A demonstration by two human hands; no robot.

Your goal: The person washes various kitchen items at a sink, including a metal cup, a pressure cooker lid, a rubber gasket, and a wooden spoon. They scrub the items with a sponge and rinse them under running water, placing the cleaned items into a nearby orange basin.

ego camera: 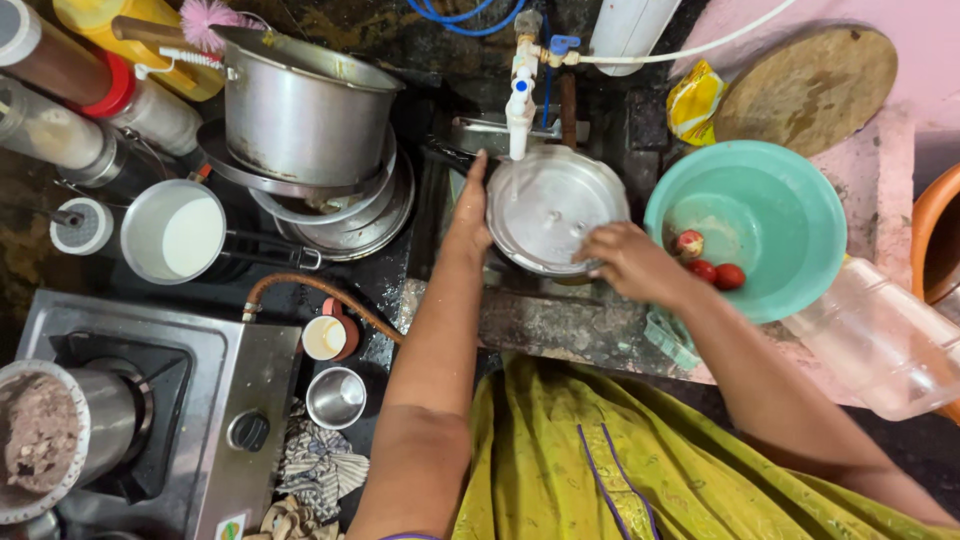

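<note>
A round steel lid (550,205) sits under the white tap (520,100) in the small sink, with water running onto it. My left hand (468,215) grips the lid's left rim. Resting on the lid's lower right edge, my right hand (625,262) has its fingers curled against the metal; whether it holds a scrubber is hidden. A teal plastic basin (790,195) stands just right of the lid with three small red tomatoes (712,268) in it.
A big steel pot (300,110) on stacked plates stands left of the sink. Further left are a saucepan of milk (180,232), jars, a gas stove (200,400) with a filled pot (50,430), and two small cups (335,395). A clear plastic bottle (880,340) lies at right.
</note>
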